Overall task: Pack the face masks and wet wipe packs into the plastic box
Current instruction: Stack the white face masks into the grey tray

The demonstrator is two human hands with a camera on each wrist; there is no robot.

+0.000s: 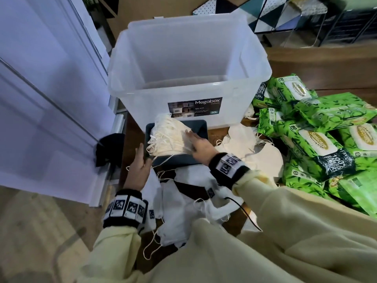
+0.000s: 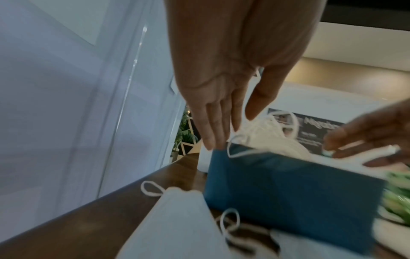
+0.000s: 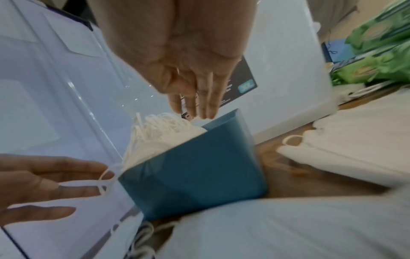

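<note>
Right now the step in hand looks like gathering masks: a stack of face masks (image 1: 171,137) sits in a small dark blue bin (image 1: 201,129) at the centre of the head view, just in front of the plastic box (image 1: 191,78), which appears empty. The right hand (image 1: 199,142) lies flat on the stack with fingers straight, pressing it down. The left hand (image 1: 138,164), also flat and grasping nothing, touches the bin's left edge, with an ear loop trailing across its fingers. More loose masks (image 1: 179,205) lie on the worktop (image 1: 130,139) lower in frame; the wet wipe packs (image 1: 314,129) are piled at right. Next, I judge, the compressed stack must be gripped from both sides and lifted over the box's rim without the loops snagging.
</note>
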